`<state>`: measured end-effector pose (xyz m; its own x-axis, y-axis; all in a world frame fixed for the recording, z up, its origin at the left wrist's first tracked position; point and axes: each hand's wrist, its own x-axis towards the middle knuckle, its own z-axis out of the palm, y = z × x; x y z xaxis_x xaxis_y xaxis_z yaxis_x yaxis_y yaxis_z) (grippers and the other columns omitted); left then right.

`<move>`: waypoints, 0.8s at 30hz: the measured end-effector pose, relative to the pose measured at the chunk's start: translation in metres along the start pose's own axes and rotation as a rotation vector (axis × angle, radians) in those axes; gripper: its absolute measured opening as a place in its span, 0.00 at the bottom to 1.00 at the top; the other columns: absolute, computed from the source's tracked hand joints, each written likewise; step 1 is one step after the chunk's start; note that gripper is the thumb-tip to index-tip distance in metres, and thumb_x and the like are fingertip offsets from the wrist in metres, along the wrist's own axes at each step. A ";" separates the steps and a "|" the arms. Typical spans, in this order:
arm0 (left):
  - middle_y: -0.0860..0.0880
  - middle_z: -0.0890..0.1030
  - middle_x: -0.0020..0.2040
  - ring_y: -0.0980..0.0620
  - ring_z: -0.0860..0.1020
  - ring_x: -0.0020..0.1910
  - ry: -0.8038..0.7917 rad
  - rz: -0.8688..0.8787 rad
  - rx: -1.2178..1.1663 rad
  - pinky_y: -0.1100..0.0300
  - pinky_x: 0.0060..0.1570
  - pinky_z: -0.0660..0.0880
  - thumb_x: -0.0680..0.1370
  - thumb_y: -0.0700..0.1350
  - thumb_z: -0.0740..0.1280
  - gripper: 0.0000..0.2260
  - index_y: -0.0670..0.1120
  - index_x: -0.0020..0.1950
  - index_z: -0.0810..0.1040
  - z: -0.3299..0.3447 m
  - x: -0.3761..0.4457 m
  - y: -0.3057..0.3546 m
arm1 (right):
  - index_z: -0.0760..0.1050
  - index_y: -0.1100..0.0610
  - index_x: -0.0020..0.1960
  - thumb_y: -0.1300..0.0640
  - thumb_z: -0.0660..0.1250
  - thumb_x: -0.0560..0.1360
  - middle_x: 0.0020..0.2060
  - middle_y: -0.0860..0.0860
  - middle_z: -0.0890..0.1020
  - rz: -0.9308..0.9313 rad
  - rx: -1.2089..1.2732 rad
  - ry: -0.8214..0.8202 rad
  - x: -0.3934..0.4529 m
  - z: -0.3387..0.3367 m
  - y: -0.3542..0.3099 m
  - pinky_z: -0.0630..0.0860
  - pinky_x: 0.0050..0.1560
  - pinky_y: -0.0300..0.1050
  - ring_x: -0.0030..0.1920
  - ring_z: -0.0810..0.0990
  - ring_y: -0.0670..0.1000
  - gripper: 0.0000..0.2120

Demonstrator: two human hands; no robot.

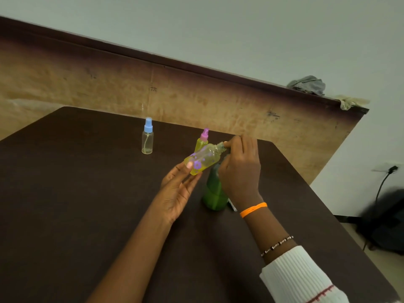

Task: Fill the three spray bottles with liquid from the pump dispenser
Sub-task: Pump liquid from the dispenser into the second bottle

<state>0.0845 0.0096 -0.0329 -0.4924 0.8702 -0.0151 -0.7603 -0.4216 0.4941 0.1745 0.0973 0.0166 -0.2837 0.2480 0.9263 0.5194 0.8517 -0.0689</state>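
White ribbed sleeve (299,278), orange wristband (253,209), seemingly beaded bracelet (277,246)

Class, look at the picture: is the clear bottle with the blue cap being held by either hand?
No, the clear bottle stands alone on the table, apart from both hands.

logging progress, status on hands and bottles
Left hand holds tilted yellow bottle. Right hand at its uncapped neck, over green dispenser. Nothing blocking.
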 end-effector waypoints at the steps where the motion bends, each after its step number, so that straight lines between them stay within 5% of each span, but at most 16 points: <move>1: 0.45 0.84 0.48 0.53 0.83 0.48 -0.015 0.005 0.009 0.64 0.44 0.79 0.59 0.44 0.79 0.25 0.40 0.52 0.78 -0.001 0.000 0.000 | 0.72 0.64 0.37 0.69 0.53 0.66 0.35 0.59 0.74 -0.012 -0.004 -0.019 0.005 -0.002 0.000 0.69 0.36 0.47 0.37 0.71 0.58 0.10; 3: 0.44 0.84 0.49 0.52 0.83 0.49 -0.033 0.012 0.023 0.64 0.44 0.79 0.51 0.47 0.83 0.33 0.40 0.52 0.78 -0.003 0.001 0.000 | 0.72 0.64 0.37 0.68 0.52 0.65 0.35 0.58 0.75 -0.012 -0.007 -0.028 0.008 -0.004 0.001 0.67 0.37 0.44 0.37 0.72 0.58 0.10; 7: 0.46 0.84 0.47 0.54 0.83 0.47 -0.008 0.013 0.021 0.65 0.46 0.79 0.66 0.42 0.70 0.16 0.40 0.52 0.77 -0.002 0.002 -0.001 | 0.75 0.68 0.40 0.69 0.52 0.71 0.40 0.64 0.77 0.063 0.031 0.049 -0.010 0.004 -0.001 0.70 0.44 0.49 0.43 0.70 0.59 0.13; 10: 0.47 0.85 0.46 0.55 0.83 0.46 0.015 0.003 0.027 0.65 0.46 0.79 0.67 0.41 0.68 0.14 0.41 0.52 0.77 -0.001 0.001 0.000 | 0.73 0.67 0.38 0.70 0.54 0.72 0.38 0.63 0.76 0.032 0.035 0.051 -0.012 0.007 0.003 0.69 0.42 0.49 0.41 0.67 0.57 0.10; 15: 0.44 0.84 0.48 0.53 0.83 0.49 -0.024 0.007 0.013 0.63 0.44 0.79 0.50 0.46 0.83 0.32 0.40 0.51 0.79 -0.002 0.001 -0.001 | 0.72 0.64 0.35 0.68 0.51 0.66 0.34 0.59 0.73 -0.035 0.051 -0.059 0.011 -0.004 0.005 0.68 0.34 0.45 0.35 0.71 0.58 0.11; 19: 0.46 0.84 0.47 0.54 0.83 0.46 -0.001 0.017 0.014 0.63 0.49 0.79 0.65 0.41 0.70 0.15 0.40 0.51 0.77 0.002 0.001 -0.002 | 0.73 0.65 0.38 0.67 0.51 0.67 0.36 0.60 0.74 0.013 0.085 -0.022 0.005 -0.004 0.004 0.69 0.38 0.46 0.39 0.71 0.58 0.12; 24: 0.47 0.85 0.45 0.55 0.83 0.47 0.003 0.033 0.038 0.64 0.51 0.78 0.71 0.38 0.65 0.11 0.40 0.53 0.77 0.004 0.001 0.001 | 0.76 0.69 0.46 0.71 0.51 0.71 0.41 0.65 0.77 0.071 0.033 0.044 -0.021 0.013 0.004 0.74 0.48 0.57 0.48 0.71 0.61 0.15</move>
<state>0.0853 0.0109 -0.0295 -0.5178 0.8555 -0.0007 -0.7272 -0.4397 0.5272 0.1720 0.1013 -0.0081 -0.2112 0.2885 0.9339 0.5096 0.8478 -0.1467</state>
